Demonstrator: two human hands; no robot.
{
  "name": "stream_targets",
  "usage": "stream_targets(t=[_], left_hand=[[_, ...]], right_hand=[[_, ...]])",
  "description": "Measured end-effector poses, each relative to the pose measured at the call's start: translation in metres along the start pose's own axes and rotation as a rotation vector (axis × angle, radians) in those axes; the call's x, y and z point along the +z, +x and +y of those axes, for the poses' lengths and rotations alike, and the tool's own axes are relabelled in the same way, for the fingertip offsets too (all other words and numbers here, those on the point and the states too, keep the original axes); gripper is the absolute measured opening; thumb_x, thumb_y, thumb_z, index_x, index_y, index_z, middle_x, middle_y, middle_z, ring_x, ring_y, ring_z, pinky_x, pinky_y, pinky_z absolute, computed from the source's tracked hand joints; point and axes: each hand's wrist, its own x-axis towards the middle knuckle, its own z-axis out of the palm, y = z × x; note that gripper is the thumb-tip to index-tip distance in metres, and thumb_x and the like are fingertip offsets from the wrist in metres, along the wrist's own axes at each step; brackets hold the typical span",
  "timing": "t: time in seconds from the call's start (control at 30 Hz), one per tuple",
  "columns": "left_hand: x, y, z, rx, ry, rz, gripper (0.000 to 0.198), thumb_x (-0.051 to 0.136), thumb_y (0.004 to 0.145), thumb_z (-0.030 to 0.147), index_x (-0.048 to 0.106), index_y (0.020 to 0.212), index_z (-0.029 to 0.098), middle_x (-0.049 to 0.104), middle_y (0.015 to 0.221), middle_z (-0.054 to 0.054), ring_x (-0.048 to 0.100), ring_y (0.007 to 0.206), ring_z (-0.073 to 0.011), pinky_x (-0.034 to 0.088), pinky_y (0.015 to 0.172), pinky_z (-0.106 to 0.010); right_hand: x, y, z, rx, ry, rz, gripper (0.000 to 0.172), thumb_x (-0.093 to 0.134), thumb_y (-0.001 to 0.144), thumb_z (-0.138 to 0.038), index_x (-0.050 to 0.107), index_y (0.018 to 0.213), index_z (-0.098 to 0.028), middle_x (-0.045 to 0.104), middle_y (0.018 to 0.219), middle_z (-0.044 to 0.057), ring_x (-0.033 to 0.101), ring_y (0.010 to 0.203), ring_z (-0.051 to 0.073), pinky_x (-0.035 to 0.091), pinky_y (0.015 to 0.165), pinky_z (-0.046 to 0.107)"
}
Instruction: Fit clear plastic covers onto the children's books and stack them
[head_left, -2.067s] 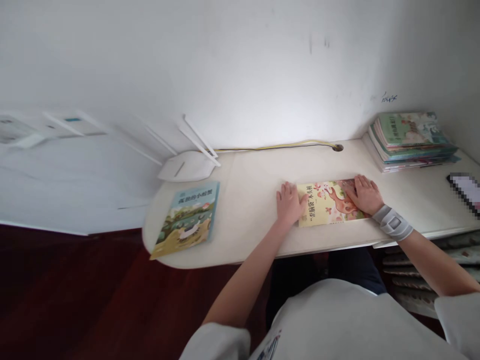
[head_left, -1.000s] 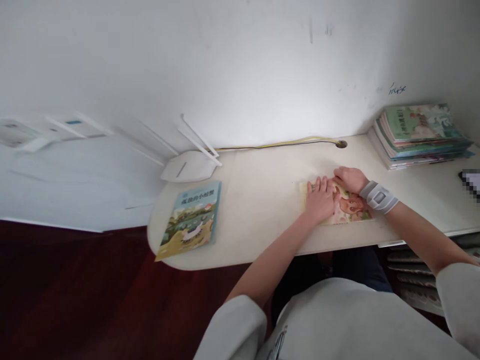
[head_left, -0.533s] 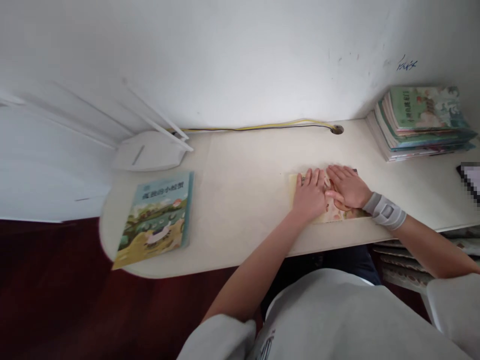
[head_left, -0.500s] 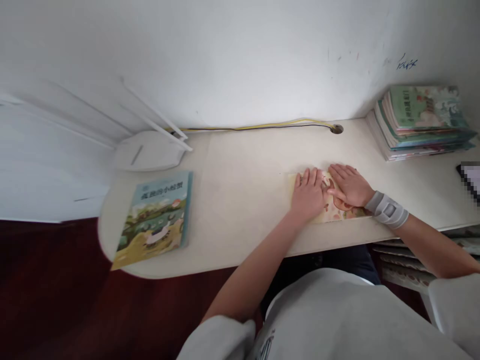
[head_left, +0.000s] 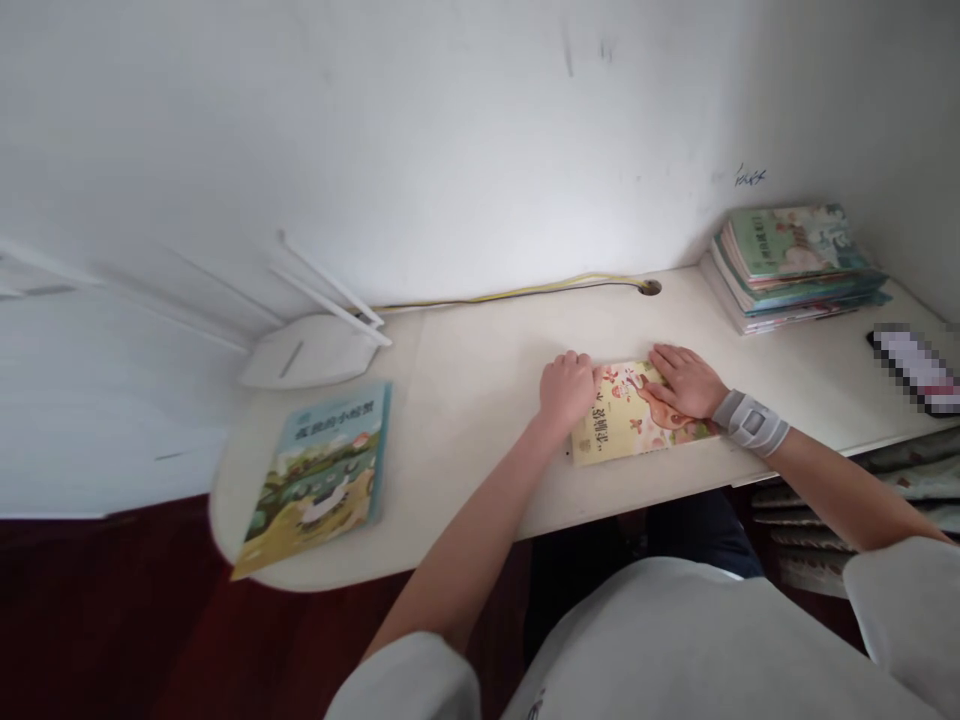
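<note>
A yellow picture book [head_left: 611, 425] with a brown animal on its cover lies flat on the white desk near the front edge. My left hand [head_left: 568, 393] is closed at the book's upper left corner, its fingers curled and the thumb side against the edge. What the fingertips do there is hidden. My right hand [head_left: 688, 382], with a grey band on the wrist, rests flat over the right part of the cover, fingers stretched out. Off to the left lies a blue and green book [head_left: 326, 470], one corner jutting past the desk's edge.
A stack of books [head_left: 795, 265] stands at the back right, with a phone [head_left: 915, 370] in front of it. At the back left sits a white router [head_left: 311, 352] with antennas. Yellow and black cables [head_left: 510, 294] run along the wall to a desk hole [head_left: 649, 287].
My left hand has slid off the cover to the book's left side and curled its fingers, uncovering the title. My right hand stays flat on the cover. The camera view has shifted.
</note>
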Motion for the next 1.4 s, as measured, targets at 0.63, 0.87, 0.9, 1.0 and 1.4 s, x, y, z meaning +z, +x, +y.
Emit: stream_targets(t=[0.63, 0.87, 0.9, 1.0, 1.4], left_hand=[[-0.029, -0.093, -0.018, -0.5, -1.554, -0.546, 0.034, 0.069, 0.073, 0.032, 0.061, 0.103, 0.017, 0.072, 0.091, -0.01, 0.069, 0.069, -0.0177, 0.054, 0.062, -0.028], [-0.036, -0.101, 0.011, -0.364, -1.616, -0.423, 0.04, 0.072, 0.073, 0.031, 0.057, 0.109, 0.022, 0.071, 0.101, -0.006, 0.069, 0.081, -0.019, 0.054, 0.075, -0.031], [-0.035, -0.098, 0.015, -0.343, -1.61, -0.422, 0.04, 0.072, 0.073, 0.033, 0.058, 0.109, 0.022, 0.07, 0.103, -0.006, 0.069, 0.081, -0.0191, 0.054, 0.076, -0.032], [-0.033, -0.083, 0.03, -0.261, -1.592, -0.386, 0.04, 0.07, 0.074, 0.037, 0.057, 0.109, 0.023, 0.068, 0.109, -0.006, 0.069, 0.081, -0.0193, 0.054, 0.079, -0.035], [-0.019, 0.09, 0.134, 0.223, -0.989, 0.029, 0.051, 0.055, 0.082, 0.03, 0.042, 0.129, 0.016, 0.068, 0.087, -0.004, 0.063, 0.076, -0.0154, 0.051, 0.076, -0.029]], right_hand=[[0.008, -0.001, -0.001, 0.147, 0.066, 0.082, 0.056, 0.038, 0.092, -0.044, 0.05, 0.129, -0.004, 0.046, 0.139, 0.02, 0.038, 0.13, 0.029, 0.028, 0.109, 0.042], [-0.011, -0.02, 0.02, 0.23, 0.309, 0.185, 0.048, 0.031, 0.095, -0.036, 0.048, 0.133, -0.013, 0.048, 0.137, 0.017, 0.031, 0.135, 0.03, 0.031, 0.108, 0.051], [-0.017, -0.028, 0.026, 0.307, 0.375, 0.222, 0.053, 0.029, 0.095, -0.041, 0.043, 0.137, -0.012, 0.045, 0.14, 0.017, 0.03, 0.136, 0.03, 0.033, 0.107, 0.049], [-0.039, -0.056, 0.045, 0.434, 0.534, 0.33, 0.062, 0.026, 0.093, -0.05, 0.033, 0.143, -0.014, 0.041, 0.143, 0.014, 0.037, 0.133, 0.027, 0.036, 0.107, 0.045], [-0.117, -0.028, 0.197, 0.766, 0.223, 0.464, 0.039, 0.036, 0.093, -0.03, 0.059, 0.117, -0.011, 0.066, 0.111, 0.013, 0.061, 0.095, 0.02, 0.045, 0.084, 0.033]])
